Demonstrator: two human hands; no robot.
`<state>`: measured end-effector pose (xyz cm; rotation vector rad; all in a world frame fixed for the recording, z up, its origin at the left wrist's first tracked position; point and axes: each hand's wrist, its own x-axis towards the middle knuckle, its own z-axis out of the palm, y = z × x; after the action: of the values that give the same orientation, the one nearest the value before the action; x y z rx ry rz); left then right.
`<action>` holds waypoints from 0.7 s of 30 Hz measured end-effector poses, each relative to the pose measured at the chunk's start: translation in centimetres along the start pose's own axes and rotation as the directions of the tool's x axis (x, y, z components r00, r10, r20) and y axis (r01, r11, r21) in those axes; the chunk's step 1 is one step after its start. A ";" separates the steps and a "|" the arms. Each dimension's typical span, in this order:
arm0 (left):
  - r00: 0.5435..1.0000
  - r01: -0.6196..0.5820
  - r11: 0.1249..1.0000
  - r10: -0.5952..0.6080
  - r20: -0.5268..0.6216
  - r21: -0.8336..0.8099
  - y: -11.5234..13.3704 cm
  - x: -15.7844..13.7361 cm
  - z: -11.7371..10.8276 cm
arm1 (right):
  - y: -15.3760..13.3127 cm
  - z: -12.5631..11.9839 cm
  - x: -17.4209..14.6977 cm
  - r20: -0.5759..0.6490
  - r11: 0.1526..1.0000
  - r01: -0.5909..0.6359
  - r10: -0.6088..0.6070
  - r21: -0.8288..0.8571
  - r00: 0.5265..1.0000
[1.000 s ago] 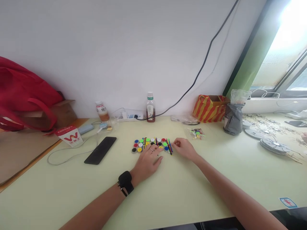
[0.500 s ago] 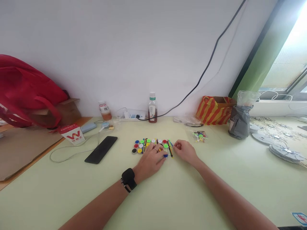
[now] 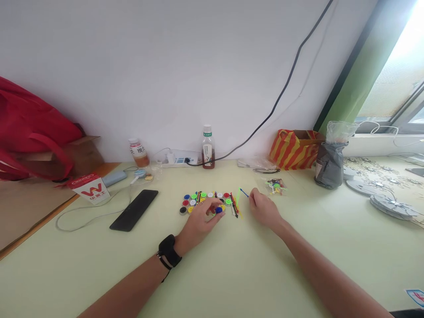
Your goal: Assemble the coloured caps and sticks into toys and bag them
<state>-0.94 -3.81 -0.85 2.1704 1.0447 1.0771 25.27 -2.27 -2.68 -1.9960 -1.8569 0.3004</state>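
Between the thumb and fingers of my left hand (image 3: pixel 201 219) is a small blue round disc (image 3: pixel 219 210), held over the front of a cluster of coloured discs. My right hand (image 3: pixel 264 208) is closed on a thin blue stick (image 3: pixel 244 192), whose tip points up and left. Just left of it lie slim coloured sticks (image 3: pixel 233 205) in red, black, white and yellow, with a bright green stick (image 3: pixel 238 195) beside them. Among the discs are a red disc (image 3: pixel 226 195) and a black disc (image 3: pixel 183 210). My left fingers hide part of the cluster.
A black phone (image 3: pixel 134 210) lies left of the discs, near a red and white box (image 3: pixel 90 189). Behind them stand a drink bottle (image 3: pixel 208 148) and a power strip (image 3: pixel 180 158). A clear bag of small coloured pieces (image 3: pixel 275 186) lies beyond my right hand.
My right hand has moved right, drawing the blue stick away from the other sticks. My left hand has shifted slightly left and lifted the blue disc.
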 end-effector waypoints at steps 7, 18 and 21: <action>0.984 0.149 0.933 -0.173 -0.045 -0.327 -0.8 0.4 0.6 | 0.9 0.4 0.3 -0.072 0.959 0.140 -0.126 0.248 0.989; 0.939 0.281 0.722 -0.342 0.027 -0.633 -0.7 1.0 0.3 | -2.8 -0.2 -1.5 -0.146 0.555 0.274 -0.263 0.786 0.954; 0.943 0.295 0.714 -0.325 0.073 -0.635 -0.2 0.7 0.3 | -4.5 -0.3 -3.0 -0.074 0.486 0.273 -0.390 0.830 0.918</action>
<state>-0.51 -3.13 -0.78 1.3680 0.8490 1.1126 21.09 -5.13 -0.82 -0.9397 -1.6316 0.9971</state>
